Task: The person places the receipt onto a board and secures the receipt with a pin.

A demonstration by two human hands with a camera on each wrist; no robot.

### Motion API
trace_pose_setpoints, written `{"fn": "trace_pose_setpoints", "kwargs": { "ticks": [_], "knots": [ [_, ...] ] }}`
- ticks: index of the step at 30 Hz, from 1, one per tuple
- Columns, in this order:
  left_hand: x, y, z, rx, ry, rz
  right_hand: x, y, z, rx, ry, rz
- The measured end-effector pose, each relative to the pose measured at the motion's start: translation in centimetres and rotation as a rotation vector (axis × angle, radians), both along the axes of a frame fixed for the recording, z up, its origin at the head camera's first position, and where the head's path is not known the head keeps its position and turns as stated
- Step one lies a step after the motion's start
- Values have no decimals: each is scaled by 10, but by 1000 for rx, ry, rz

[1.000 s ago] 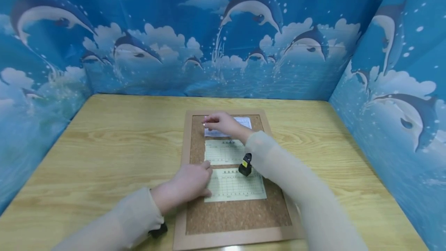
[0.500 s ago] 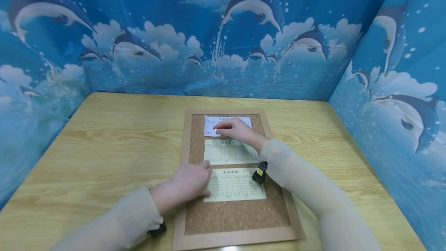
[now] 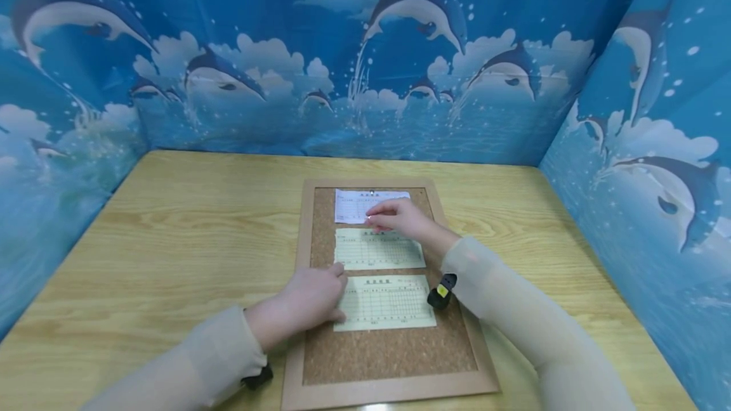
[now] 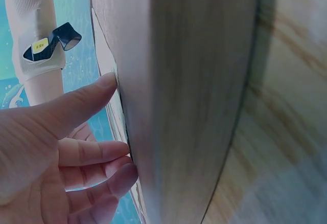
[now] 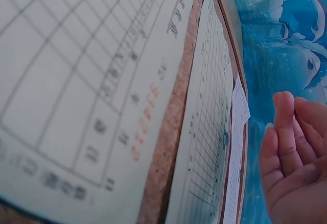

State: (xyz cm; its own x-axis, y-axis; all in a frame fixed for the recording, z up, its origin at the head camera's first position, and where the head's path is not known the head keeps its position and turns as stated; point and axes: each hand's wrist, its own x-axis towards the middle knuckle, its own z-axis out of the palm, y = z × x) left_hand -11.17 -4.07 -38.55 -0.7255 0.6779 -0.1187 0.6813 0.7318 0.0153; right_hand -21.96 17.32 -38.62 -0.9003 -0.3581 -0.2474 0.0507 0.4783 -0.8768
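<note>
A cork board (image 3: 388,357) in a light wooden frame lies on the table, with three printed form sheets one above another. My right hand (image 3: 400,217) is over the lower right of the white top sheet (image 3: 348,205), pinching a small shiny pushpin (image 3: 368,216) between thumb and fingertips. In the right wrist view, the fingers of that hand (image 5: 294,152) are brought together and hide the pin. My left hand (image 3: 308,297) rests at the board's left side, thumb and fingertips touching the left edge of the greenish bottom sheet (image 3: 388,303). The greenish middle sheet (image 3: 371,252) lies between the others.
Another pin (image 3: 372,192) sits at the top middle of the white sheet. Wood-grain table top (image 3: 217,227) extends around the board. A blue dolphin-print curtain (image 3: 274,119) encloses the back and both sides.
My right hand has moved rightward and slightly nearer with the pushpin, uncovering the left part of the white sheet and the pin at its top. The left hand has stayed put.
</note>
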Motion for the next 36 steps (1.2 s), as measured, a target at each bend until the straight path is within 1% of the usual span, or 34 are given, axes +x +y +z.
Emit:
{"fn": "trace_pose_setpoints", "kwargs": {
  "ticks": [5, 17, 22, 26, 30, 36],
  "knots": [
    [0, 0, 0, -3, -2, 6, 2, 3, -1, 15, 18, -6],
    [-1, 0, -2, -6, 14, -1, 7, 7, -1, -2, 63, -13],
    [-1, 0, -3, -7, 5, 5, 7, 9, -3, -44, 49, -23],
    [-1, 1, -2, -10, -2, 8, 7, 10, -5, -79, 17, -62],
    [-1, 1, -2, -6, -4, 6, 7, 13, -5, -71, 7, -92],
    [-1, 1, -1, -10, -1, 4, 8, 16, -6, -48, 46, -74]
  ]
}}
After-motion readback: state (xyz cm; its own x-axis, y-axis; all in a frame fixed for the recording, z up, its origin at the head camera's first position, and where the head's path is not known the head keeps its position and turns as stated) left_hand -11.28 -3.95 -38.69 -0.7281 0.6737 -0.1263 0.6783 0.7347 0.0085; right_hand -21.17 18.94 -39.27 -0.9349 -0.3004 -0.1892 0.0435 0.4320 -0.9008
